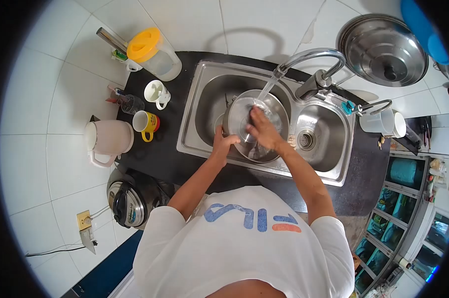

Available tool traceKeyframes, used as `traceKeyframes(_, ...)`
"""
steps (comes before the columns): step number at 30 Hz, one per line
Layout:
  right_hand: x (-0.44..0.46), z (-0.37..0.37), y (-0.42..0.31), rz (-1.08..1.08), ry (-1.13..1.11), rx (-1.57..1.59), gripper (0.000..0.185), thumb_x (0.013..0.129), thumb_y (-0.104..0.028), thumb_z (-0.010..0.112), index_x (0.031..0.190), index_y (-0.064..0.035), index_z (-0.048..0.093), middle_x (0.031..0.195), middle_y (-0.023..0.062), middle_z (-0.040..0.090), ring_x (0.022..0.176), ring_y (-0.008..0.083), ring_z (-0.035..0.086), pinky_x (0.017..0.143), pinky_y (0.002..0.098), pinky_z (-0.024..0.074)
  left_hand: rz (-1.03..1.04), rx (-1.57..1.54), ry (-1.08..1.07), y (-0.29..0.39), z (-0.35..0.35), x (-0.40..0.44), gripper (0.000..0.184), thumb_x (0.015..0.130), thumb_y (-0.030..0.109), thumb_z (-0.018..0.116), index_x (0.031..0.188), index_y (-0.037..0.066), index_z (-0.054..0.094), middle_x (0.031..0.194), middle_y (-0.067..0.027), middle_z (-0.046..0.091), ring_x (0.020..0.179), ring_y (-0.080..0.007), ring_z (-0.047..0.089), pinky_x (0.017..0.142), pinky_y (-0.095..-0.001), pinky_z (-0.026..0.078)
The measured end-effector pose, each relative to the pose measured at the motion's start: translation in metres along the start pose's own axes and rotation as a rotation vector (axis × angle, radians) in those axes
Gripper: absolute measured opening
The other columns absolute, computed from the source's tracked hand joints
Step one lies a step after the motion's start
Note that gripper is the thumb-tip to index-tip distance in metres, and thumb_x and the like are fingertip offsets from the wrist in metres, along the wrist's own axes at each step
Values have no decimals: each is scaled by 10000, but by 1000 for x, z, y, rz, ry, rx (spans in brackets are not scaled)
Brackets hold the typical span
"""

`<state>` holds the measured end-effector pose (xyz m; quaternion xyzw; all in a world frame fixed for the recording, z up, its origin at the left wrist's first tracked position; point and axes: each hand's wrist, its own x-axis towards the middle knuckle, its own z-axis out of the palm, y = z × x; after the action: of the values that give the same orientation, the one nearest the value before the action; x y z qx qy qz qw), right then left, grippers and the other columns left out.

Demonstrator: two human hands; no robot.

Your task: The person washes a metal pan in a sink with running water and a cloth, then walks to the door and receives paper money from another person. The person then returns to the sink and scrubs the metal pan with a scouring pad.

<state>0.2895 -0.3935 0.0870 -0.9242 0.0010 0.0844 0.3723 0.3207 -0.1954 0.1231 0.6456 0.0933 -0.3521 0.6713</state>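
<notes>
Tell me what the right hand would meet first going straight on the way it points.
Most likely the clear round dish: the right hand points forward and left across it. It may already be touching; depth and blur leave that unclear.

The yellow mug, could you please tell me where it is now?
In the head view, the yellow mug stands on the dark counter, left of the sink, beside the white mug.

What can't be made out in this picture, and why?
All in the head view:
- Right hand: fingertips smeared by motion blur.
- Larger basin: floor beneath the metal vessel, hidden by that vessel.
- Blue object, top right: cut off by the picture's edge.
</notes>
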Motion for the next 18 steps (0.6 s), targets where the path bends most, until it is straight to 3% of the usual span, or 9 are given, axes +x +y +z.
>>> traceKeyframes(1, 3, -2, 7, 114, 43, -15, 741, 943, -452, 444, 1437, 72, 269, 1553, 213, 142, 1439, 335, 156, 1176, 358, 146, 2, -10, -5, 2, 1, -2, 731, 594, 195, 665, 1243, 55, 358, 1075, -146, 528, 888, -269, 616, 699, -415, 555)
traceKeyframes(5, -4, 6, -33, -58, -34, -59, 728, 942, -436, 441, 1431, 78, 276, 1550, 211, 157, 1433, 346, 174, 1170, 368, 165, -36, -92, -13, 9, 7, -9, 682, 594, 171, 668, 1206, 55, 390, 1060, -140, 526, 940, -260, 556, 745, -411, 458)
traceKeyframes(8, 5, 3, -4, 36, 20, -120, 720, 943, -425, 439, 1425, 85, 282, 1552, 205, 156, 1426, 355, 190, 1164, 379, 186, -120, -105, 14, 8, 2, -10, 685, 603, 189, 664, 1216, 64, 385, 1071, -157, 518, 945, -281, 554, 745, -438, 457)
traceKeyframes(12, 6, 9, 4, 289, 106, -171, 681, 934, -370, 456, 1420, 79, 292, 1546, 204, 176, 1387, 389, 260, 1150, 407, 223, -142, -91, 17, 1, 4, -8, 701, 613, 201, 659, 1239, 65, 372, 1096, -171, 509, 965, -302, 555, 746, -452, 465)
traceKeyframes(14, 2, 9, 3, 372, 126, -120, 696, 916, -350, 475, 1414, 96, 284, 1540, 228, 169, 1390, 395, 247, 1150, 416, 219, -129, -117, 28, -3, 6, -5, 710, 617, 208, 659, 1245, 56, 364, 1099, -172, 505, 974, -307, 556, 742, -458, 468)
traceKeyframes(18, 5, 18, 12, 469, 194, 8, 718, 890, -300, 491, 1401, 145, 254, 1521, 292, 144, 1405, 414, 194, 1158, 422, 188, -112, -136, 25, 0, 9, -10, 648, 656, 200, 633, 1225, 49, 360, 1068, -155, 514, 846, -283, 632, 663, -401, 550)
